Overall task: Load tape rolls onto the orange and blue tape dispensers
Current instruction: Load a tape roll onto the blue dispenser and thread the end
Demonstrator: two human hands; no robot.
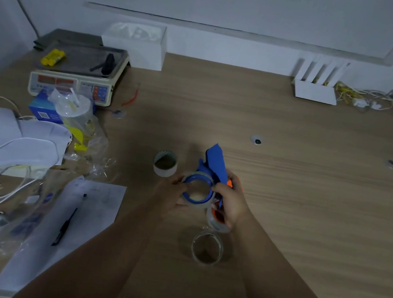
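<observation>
Blue plastic fills the middle of our view — the blue tape dispenser [213, 166], held above the wooden table [313, 195]. Our right hand [229, 200] is closed around its handle; our left hand [172, 193] grips a clear tape roll [196, 193] sitting on the dispenser's round hub. The orange dispenser [219, 216] peeks out beneath the right hand, seemingly loaded. A spare clear roll [207, 248] stands nearer us and a white-cored roll [165, 164] to the left. We should press the roll squarely, fully home on the hub — loose end towards the blade.
</observation>
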